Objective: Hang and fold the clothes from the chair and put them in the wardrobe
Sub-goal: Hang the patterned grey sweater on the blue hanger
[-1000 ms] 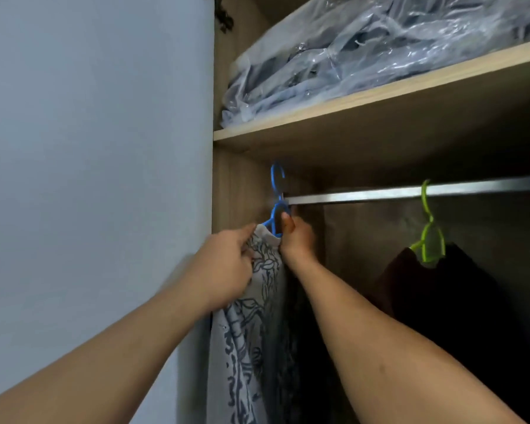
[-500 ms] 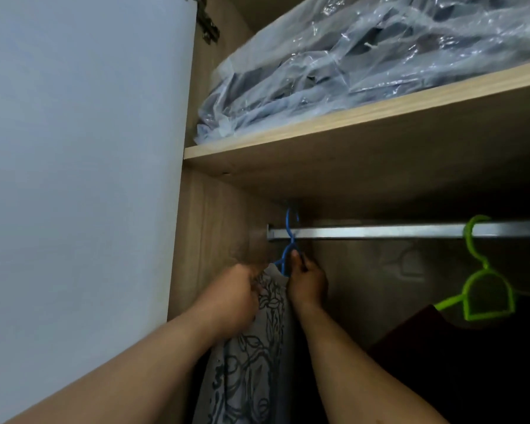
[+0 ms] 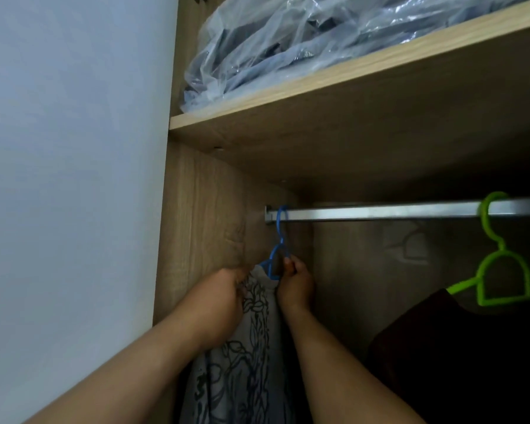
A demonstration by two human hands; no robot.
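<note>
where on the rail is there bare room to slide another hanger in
The rail is bare between the blue hanger at its left end and the green hanger far right. The left end is crowded: both hands and the patterned garment.

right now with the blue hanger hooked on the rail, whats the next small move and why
Probably let go with both hands. The blue hanger is already hooked over the rail, so the patterned garment should hang without the left hand or right hand.

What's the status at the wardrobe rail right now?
Left hand grips patterned garment; right hand pinches blue hanger. Hook over rail. Green hanger well clear.
</note>
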